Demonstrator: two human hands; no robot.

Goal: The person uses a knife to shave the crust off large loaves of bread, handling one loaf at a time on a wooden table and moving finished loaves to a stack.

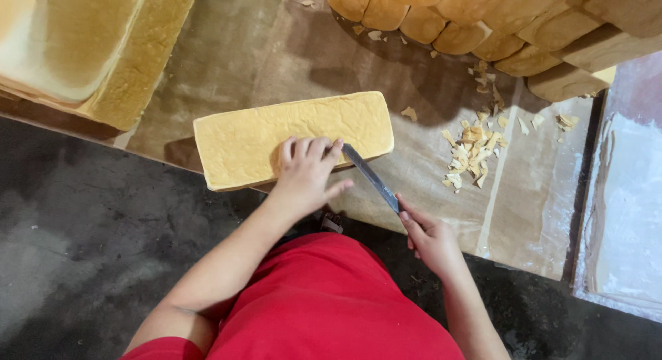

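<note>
Far left, top corner: big pale loaves (83, 50) stacked at the table edge, tops lightly browned, sides yellow. Below them dark grey floor (83, 250), dusty.

Centre-left: one long rectangular loaf (276, 132) lying flat on the brown table (262, 50), pale yellow side up, its near long edge right at the table's front edge. It sits apart from the other bread, w/ bare tabletop all round.

Left hand (307, 170) lies on the loaf's near edge toward the right end, fingers curled over the top, thumb out to the right; pressing down, palm flat-ish, not clenched. Forearm comes up from the lower left; red shirt (324, 305) fills the bottom centre.

Just right of that hand: knife (371, 177), long thin blade, tip touching the loaf's near right corner beside the fingers, blade running down-right to the handle. Right hand (431, 239) is wrapped round the handle, index finger stretched along the blade's back; firm grasp. Handle itself mostly hidden in the fist.

Right of the knife: small heap of crust trimmings (472, 156) on the table, a few more bits scattered toward the back.

Top right: row of browned loaves (483, 22) packed side by side, running off frame.

Far right: a second surface (631, 194), greyish-white, dusted w/ flour, separated from the table by a dark gap.
</note>
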